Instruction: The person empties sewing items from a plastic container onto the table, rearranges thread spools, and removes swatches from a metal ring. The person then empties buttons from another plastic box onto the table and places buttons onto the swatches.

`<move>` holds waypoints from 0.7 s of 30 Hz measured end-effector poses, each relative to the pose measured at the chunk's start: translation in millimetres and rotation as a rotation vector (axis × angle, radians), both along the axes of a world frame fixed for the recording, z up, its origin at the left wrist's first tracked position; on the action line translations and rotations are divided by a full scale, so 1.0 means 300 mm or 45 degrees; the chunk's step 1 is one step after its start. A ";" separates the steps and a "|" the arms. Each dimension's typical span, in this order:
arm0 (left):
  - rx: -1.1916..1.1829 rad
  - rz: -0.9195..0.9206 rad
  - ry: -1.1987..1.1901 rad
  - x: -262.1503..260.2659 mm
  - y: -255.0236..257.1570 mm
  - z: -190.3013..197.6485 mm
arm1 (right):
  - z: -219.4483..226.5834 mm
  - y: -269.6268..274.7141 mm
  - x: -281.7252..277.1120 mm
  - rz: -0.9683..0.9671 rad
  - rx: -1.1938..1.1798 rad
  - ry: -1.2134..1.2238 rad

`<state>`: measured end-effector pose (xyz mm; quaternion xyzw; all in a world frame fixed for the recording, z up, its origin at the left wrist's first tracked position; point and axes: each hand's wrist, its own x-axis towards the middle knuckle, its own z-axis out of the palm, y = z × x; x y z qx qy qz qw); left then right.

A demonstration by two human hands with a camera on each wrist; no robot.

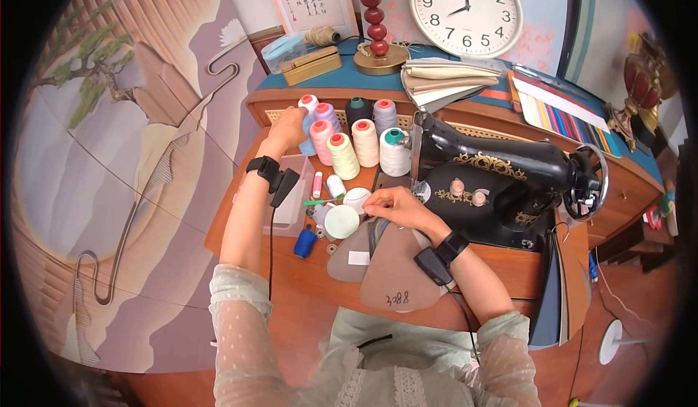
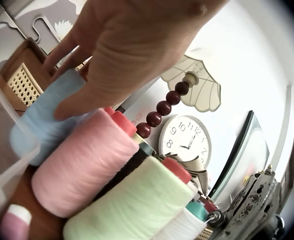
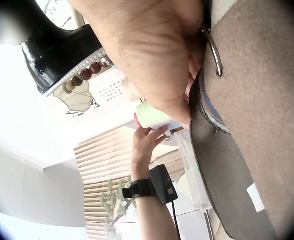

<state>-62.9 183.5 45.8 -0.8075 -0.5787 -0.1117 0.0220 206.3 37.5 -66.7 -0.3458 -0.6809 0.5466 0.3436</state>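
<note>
While the head view covers the whole table, much of the fine detail is lost: whatever the right hand (image 1: 396,207) pinches beside the sewing machine (image 1: 502,178) is too small to identify, and its fingertips blur against the white disc (image 1: 342,222). Right wrist view: palm fills the upper frame, fingers curled against the edge of the brown leather piece (image 3: 257,120), a metal ring (image 3: 213,50) just beside them. Cannot tell whether the ring is held or only touched. Leather piece cut off at right and bottom edges.

Left hand (image 1: 289,127) reaches forward to the far left of the cone cluster. Left wrist view: fingers wrap the light blue thread cone (image 2: 44,120) from above, thumb lying across its side; cone top hidden under the palm. In the head view this cone is almost wholly covered by the hand. It stands at the left end of the row, touching the pink cone (image 2: 84,165); pale green cone (image 2: 132,212) next to that, lower part cut off.

Pose: left forearm extended straight, wrist unit facing up; right elbow bent, forearm angled inward over the leather, which lies at the table's near edge in front of the machine.
</note>
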 end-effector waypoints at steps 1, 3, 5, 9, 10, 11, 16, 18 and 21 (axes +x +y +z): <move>-0.005 -0.012 0.005 0.009 -0.008 0.008 | 0.001 0.002 0.000 -0.004 -0.003 -0.001; 0.039 -0.042 0.001 0.012 -0.038 0.018 | 0.001 0.000 -0.001 -0.005 -0.023 -0.012; 0.080 -0.066 0.001 0.015 -0.078 0.016 | -0.004 0.000 -0.002 -0.002 -0.016 -0.003; 0.194 -0.055 0.057 0.026 -0.129 -0.018 | -0.006 0.006 0.001 0.001 -0.051 -0.031; 0.247 -0.069 0.098 0.026 -0.136 -0.033 | -0.004 0.005 0.001 0.006 -0.050 -0.036; 0.249 -0.064 0.095 0.026 -0.142 -0.045 | -0.001 0.005 0.002 0.008 -0.066 -0.032; 0.396 -0.072 -0.002 0.034 -0.153 -0.079 | 0.002 0.000 0.000 0.022 -0.063 0.031; 0.386 -0.071 -0.010 0.034 -0.156 -0.087 | 0.004 0.000 0.001 0.015 -0.059 0.014; 0.355 -0.075 -0.078 0.035 -0.164 -0.087 | 0.005 0.000 0.003 0.018 -0.060 0.022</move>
